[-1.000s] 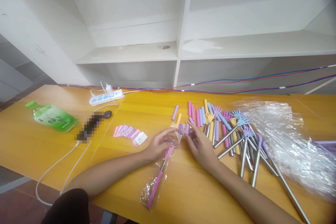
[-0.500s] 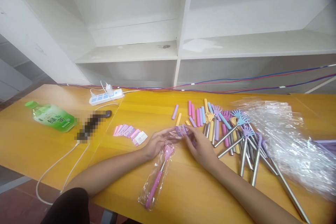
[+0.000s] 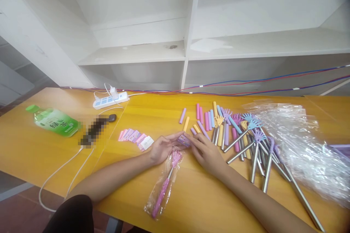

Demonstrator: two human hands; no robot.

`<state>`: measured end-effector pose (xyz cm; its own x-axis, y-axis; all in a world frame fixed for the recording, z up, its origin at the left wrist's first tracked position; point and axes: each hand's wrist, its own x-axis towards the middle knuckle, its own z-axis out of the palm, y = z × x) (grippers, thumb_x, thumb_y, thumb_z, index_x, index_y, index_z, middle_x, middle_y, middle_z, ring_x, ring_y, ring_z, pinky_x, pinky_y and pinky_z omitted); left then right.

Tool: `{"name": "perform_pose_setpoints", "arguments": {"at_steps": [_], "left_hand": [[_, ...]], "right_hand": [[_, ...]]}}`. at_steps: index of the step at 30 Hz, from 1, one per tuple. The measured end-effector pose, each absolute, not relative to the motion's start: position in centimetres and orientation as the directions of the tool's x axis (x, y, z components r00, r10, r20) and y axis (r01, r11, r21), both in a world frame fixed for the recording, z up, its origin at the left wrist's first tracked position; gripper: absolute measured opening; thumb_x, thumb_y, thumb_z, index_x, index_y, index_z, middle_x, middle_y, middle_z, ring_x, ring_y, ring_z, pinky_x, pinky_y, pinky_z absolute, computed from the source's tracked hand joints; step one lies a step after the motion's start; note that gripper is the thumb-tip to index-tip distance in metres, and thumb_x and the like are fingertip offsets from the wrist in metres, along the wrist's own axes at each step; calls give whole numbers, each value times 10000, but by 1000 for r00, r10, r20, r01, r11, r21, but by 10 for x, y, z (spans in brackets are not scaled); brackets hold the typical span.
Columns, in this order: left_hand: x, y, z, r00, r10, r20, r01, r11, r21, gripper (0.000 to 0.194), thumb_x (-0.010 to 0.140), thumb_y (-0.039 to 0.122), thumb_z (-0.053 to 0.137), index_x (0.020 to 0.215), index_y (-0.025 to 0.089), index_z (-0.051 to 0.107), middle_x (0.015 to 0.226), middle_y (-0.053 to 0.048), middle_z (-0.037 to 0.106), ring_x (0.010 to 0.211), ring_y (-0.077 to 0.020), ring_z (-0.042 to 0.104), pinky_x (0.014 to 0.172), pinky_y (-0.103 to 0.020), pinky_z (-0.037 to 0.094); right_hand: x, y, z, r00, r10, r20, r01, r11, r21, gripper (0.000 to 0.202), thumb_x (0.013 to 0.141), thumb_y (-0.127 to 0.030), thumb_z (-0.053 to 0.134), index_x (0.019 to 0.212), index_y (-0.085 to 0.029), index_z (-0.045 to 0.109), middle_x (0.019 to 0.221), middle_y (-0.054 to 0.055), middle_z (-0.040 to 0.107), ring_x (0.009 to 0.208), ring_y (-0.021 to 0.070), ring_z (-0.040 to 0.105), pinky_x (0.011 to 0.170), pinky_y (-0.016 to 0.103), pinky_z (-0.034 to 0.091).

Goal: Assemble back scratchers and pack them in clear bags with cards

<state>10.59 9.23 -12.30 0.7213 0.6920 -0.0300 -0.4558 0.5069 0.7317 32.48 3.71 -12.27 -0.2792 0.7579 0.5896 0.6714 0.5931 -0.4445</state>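
A pink back scratcher (image 3: 163, 193) with a hand-shaped head and metal shaft lies inside a clear plastic bag (image 3: 150, 204). My left hand (image 3: 162, 149) grips the bag's upper end, its fingers partly behind it. From the right, my right hand (image 3: 207, 153) pinches a small purple printed card (image 3: 183, 139) at the bag's mouth. Whether the card sits inside the film or in front of it, I cannot tell. More printed cards (image 3: 134, 136) are fanned out on the table beyond my left hand.
To the right lie several back scratchers (image 3: 257, 145), coloured tubes (image 3: 209, 120) and a heap of clear bags (image 3: 303, 145). On the left are a green bottle (image 3: 56, 121), a power strip (image 3: 111, 101), a white cable (image 3: 54, 173) and a pixelated dark object (image 3: 94, 131). White shelving (image 3: 188, 36) rises behind.
The card has shifted slightly left and tilted, with my right fingers following it. My left hand keeps its grip near the bag's top, and the bagged scratcher has barely moved.
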Motion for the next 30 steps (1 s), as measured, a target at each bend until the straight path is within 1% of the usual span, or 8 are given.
{"name": "perform_pose_setpoints", "arguments": {"at_steps": [2, 5, 8, 11, 14, 17, 22, 30], "left_hand": [[106, 92, -123, 729, 684, -29, -448, 510, 734, 619, 846, 313, 499, 1412, 108, 645, 1496, -159, 594, 1356, -353, 561, 1182, -554, 350], [105, 93, -123, 735, 678, -31, -435, 506, 745, 647, 847, 322, 500, 1444, 102, 616, 1487, -174, 597, 1345, -361, 569, 1173, -561, 355], [105, 92, -122, 738, 674, -35, -429, 508, 747, 659, 840, 324, 512, 1451, 95, 604, 1471, -186, 608, 1343, -368, 568, 1163, -559, 365], [105, 92, -121, 734, 678, -37, -435, 512, 741, 655, 845, 319, 507, 1455, 98, 599, 1478, -184, 602, 1348, -367, 563, 1149, -550, 379], [106, 91, -119, 732, 680, -34, -445, 516, 732, 642, 843, 314, 512, 1444, 110, 611, 1517, -165, 572, 1380, -362, 534, 1147, -534, 382], [106, 91, -117, 734, 678, -36, -450, 525, 723, 650, 829, 320, 527, 1441, 117, 615, 1566, -149, 524, 1430, -361, 479, 1153, -527, 372], [107, 90, -117, 716, 696, -51, -457, 524, 718, 651, 810, 321, 543, 1423, 123, 634, 1563, -145, 529, 1437, -358, 468, 1176, -519, 341], [106, 90, -117, 710, 702, -52, -458, 517, 724, 641, 809, 303, 544, 1415, 117, 638, 1552, -149, 540, 1438, -360, 477, 1187, -510, 340]], "right_hand": [[325, 37, -124, -263, 784, 563, 672, 567, -476, 528, 1015, -142, 481, 1519, -299, 487, 997, 60, 637, 937, 213, 676, 980, 467, 599], [325, 36, -126, -220, 826, 519, 668, 515, -537, 403, 1013, -184, 509, 1408, -261, 535, 1116, 83, 689, 1044, 236, 692, 987, 464, 591], [326, 35, -127, -227, 827, 515, 669, 516, -535, 305, 1012, -195, 507, 1304, -256, 573, 1164, 90, 702, 1100, 249, 694, 975, 458, 591], [325, 35, -125, -242, 820, 519, 675, 526, -517, 303, 1016, -199, 499, 1305, -251, 574, 1129, 94, 702, 1118, 258, 689, 971, 456, 587], [324, 34, -122, -256, 814, 522, 657, 543, -524, 311, 1020, -199, 500, 1317, -256, 572, 1104, 91, 694, 1117, 256, 677, 1026, 477, 556], [324, 32, -121, -276, 800, 533, 615, 573, -542, 328, 1024, -186, 497, 1332, -267, 575, 1072, 81, 674, 1042, 235, 668, 1069, 494, 519], [324, 30, -122, -276, 805, 525, 590, 573, -569, 303, 1032, -199, 487, 1306, -250, 605, 971, 77, 633, 904, 221, 635, 813, 396, 564], [323, 29, -123, -288, 795, 533, 576, 589, -568, 311, 1014, -167, 506, 1298, -242, 610, 915, 55, 607, 827, 194, 599, 742, 354, 523]]}}
